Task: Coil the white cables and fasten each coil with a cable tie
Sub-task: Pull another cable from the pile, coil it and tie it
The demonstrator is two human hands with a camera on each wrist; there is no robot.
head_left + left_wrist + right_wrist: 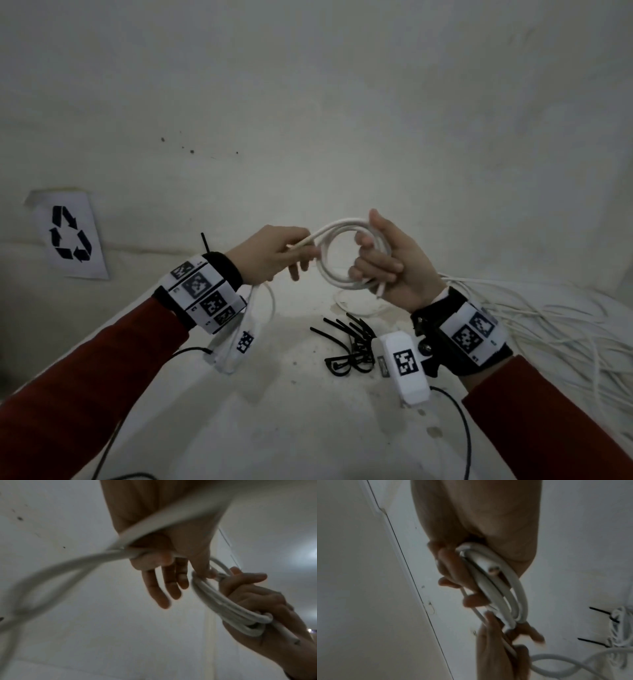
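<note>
I hold a small coil of white cable (329, 276) up in front of me, above the table. My right hand (371, 255) grips the coil, with its fingers curled through the ring and the thumb over the top. My left hand (297, 254) pinches the loose run of the same cable (303, 244) just left of the coil; the slack (271, 301) hangs in a loop under that wrist. In the left wrist view the slack (68, 566) sweeps out blurred to the left of the coil (223, 605). The right wrist view shows the coil (506, 588) edge-on, with a cut end showing.
Several black cable ties (352, 342) lie on the white table (274, 428) below my hands. A tangled pile of white cables (555, 329) fills the right side. A tied coil with black tie ends (619, 627) lies further off. A recycling-symbol sheet (70, 236) hangs at left.
</note>
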